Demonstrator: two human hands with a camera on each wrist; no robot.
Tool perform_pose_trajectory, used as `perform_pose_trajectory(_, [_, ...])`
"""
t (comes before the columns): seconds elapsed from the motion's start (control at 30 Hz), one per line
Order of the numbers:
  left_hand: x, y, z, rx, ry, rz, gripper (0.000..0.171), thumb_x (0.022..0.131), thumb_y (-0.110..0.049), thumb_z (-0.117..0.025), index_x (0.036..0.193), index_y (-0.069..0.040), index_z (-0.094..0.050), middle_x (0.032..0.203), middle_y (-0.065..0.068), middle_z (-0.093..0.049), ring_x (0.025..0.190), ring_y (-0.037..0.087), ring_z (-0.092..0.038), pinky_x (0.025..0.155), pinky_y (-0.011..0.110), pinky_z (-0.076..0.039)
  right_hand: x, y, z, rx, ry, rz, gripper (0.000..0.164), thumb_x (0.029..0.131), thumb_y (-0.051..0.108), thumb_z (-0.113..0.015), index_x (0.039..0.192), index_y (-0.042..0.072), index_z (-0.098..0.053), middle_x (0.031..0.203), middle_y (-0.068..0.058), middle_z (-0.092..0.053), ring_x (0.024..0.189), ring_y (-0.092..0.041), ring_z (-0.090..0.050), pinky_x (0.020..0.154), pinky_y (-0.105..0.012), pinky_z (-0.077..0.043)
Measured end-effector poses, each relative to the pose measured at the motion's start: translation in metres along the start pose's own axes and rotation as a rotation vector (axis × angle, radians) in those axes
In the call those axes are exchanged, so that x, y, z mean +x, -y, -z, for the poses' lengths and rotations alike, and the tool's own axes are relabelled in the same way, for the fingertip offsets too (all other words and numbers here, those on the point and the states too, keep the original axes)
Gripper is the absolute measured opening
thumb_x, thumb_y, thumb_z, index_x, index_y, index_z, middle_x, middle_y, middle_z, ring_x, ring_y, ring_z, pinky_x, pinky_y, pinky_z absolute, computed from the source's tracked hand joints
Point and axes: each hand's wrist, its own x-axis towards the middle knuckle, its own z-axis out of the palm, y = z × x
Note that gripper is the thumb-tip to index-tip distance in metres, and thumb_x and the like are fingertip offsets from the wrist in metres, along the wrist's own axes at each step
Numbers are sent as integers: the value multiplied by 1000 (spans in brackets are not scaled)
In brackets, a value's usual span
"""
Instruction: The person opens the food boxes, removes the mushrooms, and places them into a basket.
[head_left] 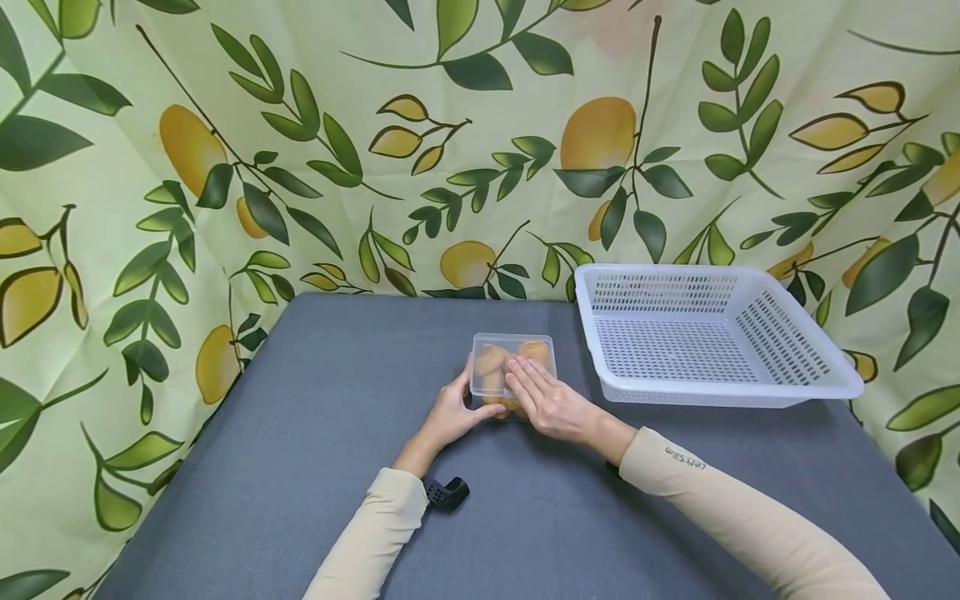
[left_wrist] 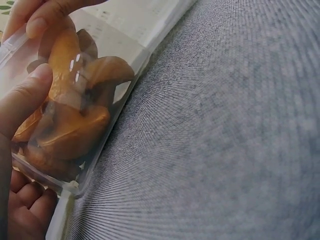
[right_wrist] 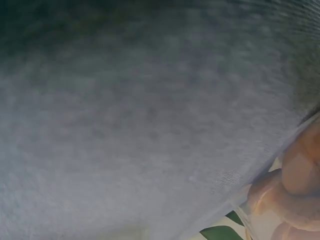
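A clear square plastic container [head_left: 476,354] with a lid stands on the grey table, holding several glossy brown-orange rounded pieces [head_left: 491,358]. My left hand [head_left: 447,414] grips its left side, thumb reaching across the near wall and fingers behind. In the left wrist view that thumb [left_wrist: 25,102] lies against the clear wall in front of the brown pieces [left_wrist: 72,132]. From the right, my right hand [head_left: 553,405] lies over the lid, its fingers straight, close together and pressed flat on top. The right wrist view mostly catches blurred grey cloth [right_wrist: 125,125].
To the right of the container stands a large white perforated plastic basket [head_left: 611,388] at the back of the table. Grey cloth [head_left: 315,433] covers the tabletop. A leaf-and-fruit patterned curtain [head_left: 420,75] hangs behind and along both sides.
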Motion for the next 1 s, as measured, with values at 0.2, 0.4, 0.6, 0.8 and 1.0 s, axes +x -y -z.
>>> perform_pose_trajectory(0.2, [1, -1, 1, 5, 4, 4, 99, 72, -21, -79, 146, 1, -18, 134, 22, -52, 121, 28, -55, 103, 44, -46, 5, -4, 0, 41, -19, -34, 44, 100, 6, -18, 107, -7, -60, 107, -22, -68, 103, -29, -66, 89, -34, -57])
perform_pose_trajectory(0.4, [1, 0, 1, -14, -1, 11, 99, 71, -20, -79, 147, -3, -18, 136, 20, -51, 124, 28, -53, 105, 43, -44, 5, -3, 2, 139, -19, -85, 45, 99, 4, -17, 108, -8, -59, 110, -24, -66, 106, -31, -65, 91, -37, -56])
perform_pose_trajectory(0.6, [0, -8, 1, -38, 0, 57, 97, 71, -17, -79, 146, 0, -20, 138, 21, -48, 125, 29, -51, 107, 45, -42, 3, -1, 7, 220, -11, -151, 43, 101, 6, -19, 112, -7, -59, 115, -23, -65, 109, -31, -63, 93, -39, -55])
perform_pose_trajectory(0.8, [-1, -10, 2, -81, 39, 66, 97, 73, -18, -78, 147, -1, -17, 146, 21, -37, 133, 30, -43, 111, 45, -38, 5, 1, 8, 241, -32, -198, 41, 101, 13, -26, 113, -6, -59, 115, -22, -65, 109, -32, -63, 92, -40, -54])
perform_pose_trajectory(1.0, [-3, -14, 6, -208, 74, 69, 88, 84, -17, -67, 148, -2, -10, 155, 19, -18, 142, 32, -25, 117, 49, -27, 10, -4, 13, 251, -80, -248, 35, 99, 15, -36, 111, -4, -63, 111, -19, -68, 105, -29, -66, 91, -40, -55])
